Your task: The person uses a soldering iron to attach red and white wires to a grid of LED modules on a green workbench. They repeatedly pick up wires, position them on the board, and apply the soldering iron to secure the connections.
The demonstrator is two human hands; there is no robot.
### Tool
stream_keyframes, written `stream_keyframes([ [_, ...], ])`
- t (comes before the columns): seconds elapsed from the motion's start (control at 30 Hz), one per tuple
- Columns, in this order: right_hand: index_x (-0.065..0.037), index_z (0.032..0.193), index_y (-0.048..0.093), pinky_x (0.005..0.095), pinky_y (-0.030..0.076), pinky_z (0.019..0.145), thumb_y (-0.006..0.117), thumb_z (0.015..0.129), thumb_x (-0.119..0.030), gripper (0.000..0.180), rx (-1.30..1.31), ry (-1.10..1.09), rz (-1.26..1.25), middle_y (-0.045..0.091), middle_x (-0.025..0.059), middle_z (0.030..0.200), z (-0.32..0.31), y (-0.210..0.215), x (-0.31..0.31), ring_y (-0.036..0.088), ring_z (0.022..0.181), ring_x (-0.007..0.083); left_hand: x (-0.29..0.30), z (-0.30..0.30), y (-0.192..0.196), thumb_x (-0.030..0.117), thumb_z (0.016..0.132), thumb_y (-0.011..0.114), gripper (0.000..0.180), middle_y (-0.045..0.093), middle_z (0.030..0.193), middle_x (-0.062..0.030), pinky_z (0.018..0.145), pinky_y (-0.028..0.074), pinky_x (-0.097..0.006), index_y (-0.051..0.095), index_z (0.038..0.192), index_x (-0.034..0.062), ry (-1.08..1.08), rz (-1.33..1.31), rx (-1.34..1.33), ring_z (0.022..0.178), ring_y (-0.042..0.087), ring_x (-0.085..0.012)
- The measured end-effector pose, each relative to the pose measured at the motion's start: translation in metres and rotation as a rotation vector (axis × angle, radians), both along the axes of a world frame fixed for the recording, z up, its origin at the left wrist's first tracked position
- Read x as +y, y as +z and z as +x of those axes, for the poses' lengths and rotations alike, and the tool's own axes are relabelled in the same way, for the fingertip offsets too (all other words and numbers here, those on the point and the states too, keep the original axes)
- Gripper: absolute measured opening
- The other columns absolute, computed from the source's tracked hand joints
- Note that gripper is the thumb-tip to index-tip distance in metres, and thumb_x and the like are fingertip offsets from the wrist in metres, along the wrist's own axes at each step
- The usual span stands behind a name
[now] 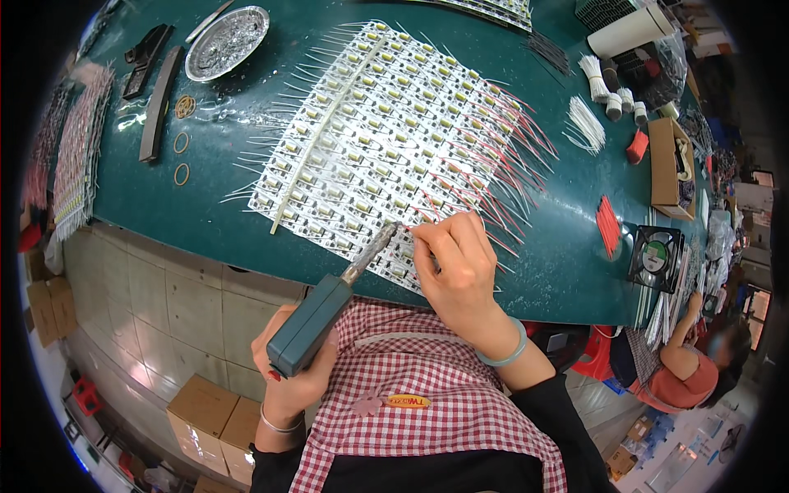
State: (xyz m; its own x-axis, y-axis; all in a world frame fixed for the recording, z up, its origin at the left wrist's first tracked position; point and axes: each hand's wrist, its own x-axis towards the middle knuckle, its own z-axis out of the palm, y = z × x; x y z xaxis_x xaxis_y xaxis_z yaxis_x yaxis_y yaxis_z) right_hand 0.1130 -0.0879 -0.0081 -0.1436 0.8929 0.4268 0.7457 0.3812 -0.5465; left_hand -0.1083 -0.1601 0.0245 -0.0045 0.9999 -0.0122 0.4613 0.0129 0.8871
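Note:
My left hand is wrapped round the dark green body of a soldering gun. Its metal tip rests at the near part of a panel of small white circuit boards, set with yellowish components. Beside that tip, my right hand is closed in a pinch on a thin red wire, mostly hidden by the fingers. Red wires fan out from the panel's right side, and white wires stick out on the left. A pale strip lies across the boards.
Around the green table lie a foil-like dish, a dark bar, rubber bands, white wire bundles, red wires, a cardboard box and a fan. Another person sits at the right.

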Motion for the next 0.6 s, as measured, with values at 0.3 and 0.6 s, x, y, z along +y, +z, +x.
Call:
stream_keyframes([
  [0.3,0.000,0.089,0.065,0.0367,0.044,0.061,0.072,0.070,0.010,0.023,-0.014,-0.011,-0.002,0.054,0.0093,0.078,-0.002,0.002,0.000,0.055,0.071,0.0260,-0.001,-0.001,-0.004,-0.003,0.071,0.072,0.017,0.064,0.082,-0.0129,0.058,0.049,-0.028,0.066,0.087,-0.0062,0.011,0.020,-0.032,0.065,0.063,-0.0199],
  [0.6,0.000,0.087,0.065,0.0369,0.045,0.062,0.072,0.070,0.010,0.021,-0.011,-0.015,-0.012,0.054,0.0097,0.078,-0.002,0.003,0.000,0.056,0.071,0.0265,-0.012,-0.004,-0.007,-0.004,0.072,0.071,0.021,0.066,0.089,-0.0151,0.062,0.052,-0.028,0.068,0.092,-0.0078,0.107,-0.004,-0.117,0.071,0.065,-0.0201],
])
